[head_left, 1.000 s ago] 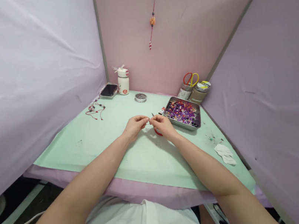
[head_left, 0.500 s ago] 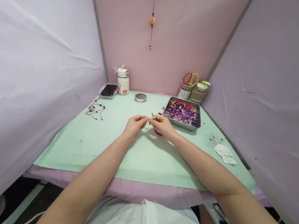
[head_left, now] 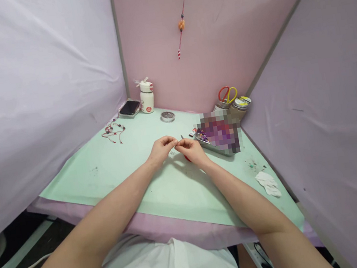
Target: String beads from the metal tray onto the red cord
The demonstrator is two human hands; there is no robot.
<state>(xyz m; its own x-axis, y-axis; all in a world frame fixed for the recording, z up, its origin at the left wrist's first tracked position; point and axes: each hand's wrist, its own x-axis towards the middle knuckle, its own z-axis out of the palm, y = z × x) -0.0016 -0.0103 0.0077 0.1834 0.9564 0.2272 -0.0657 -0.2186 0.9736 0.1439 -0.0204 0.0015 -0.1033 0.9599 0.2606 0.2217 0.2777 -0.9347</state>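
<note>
Head view, right of centre: the metal tray [head_left: 210,146] of beads [head_left: 203,136] (mostly pixelated out) shows a longer side slanting down rightward, the right hand [head_left: 192,149] nearer, just left of it. That hand and the left hand [head_left: 161,149] meet at frame centre, fingertips [head_left: 175,143] pinched closed. Upper left of centre, the white bottle [head_left: 147,99] bears a round red label [head_left: 149,109], unreadable, like the yellow-labelled jar lid [head_left: 242,102] right of centre. Any piece between the fingertips is too tiny to tell.
</note>
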